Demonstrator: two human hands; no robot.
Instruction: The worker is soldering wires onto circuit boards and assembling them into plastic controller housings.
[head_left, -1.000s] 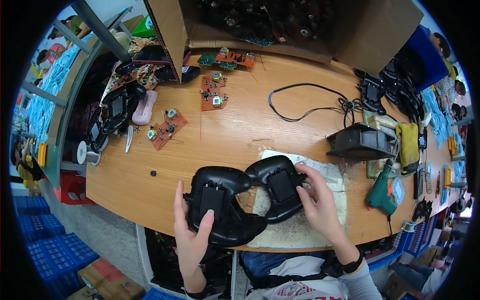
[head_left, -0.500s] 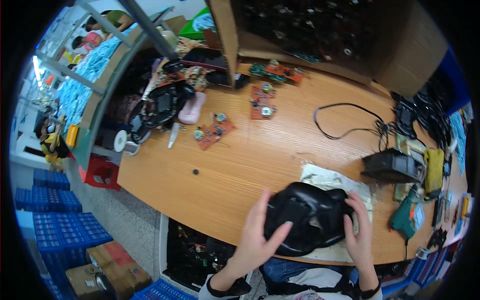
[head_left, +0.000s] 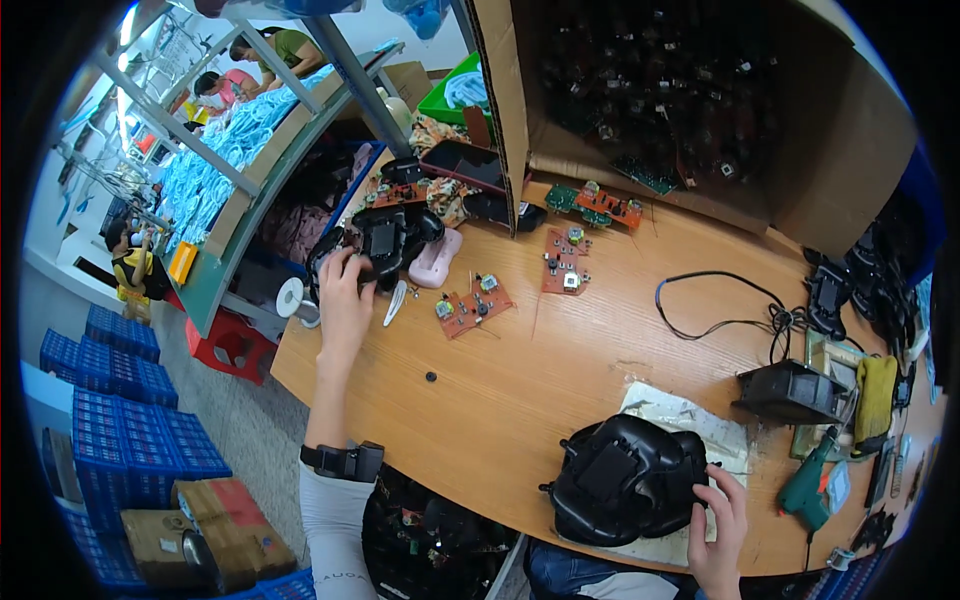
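Note:
A bulky black game controller shell, with rounded grips and a squarish block on top, lies at the table's front edge on a whitish sheet. My right hand holds its right side with bent fingers. Stretched to the far left, my left hand reaches over a heap of black controller parts. Its fingers are slightly curved, with the thumb apart, and cover the near end of one part. Beside that heap are a pink case and a white hair clip.
Orange circuit boards lie mid-table, near a small black disc. A carton of boards stands behind. On the right are a coiled black cable, a dark box-like device, a green power tool and black controllers.
My left hand has let go of the black controller shell and moved far left to the parts heap. My right hand stays at the shell's right side. The view has shifted.

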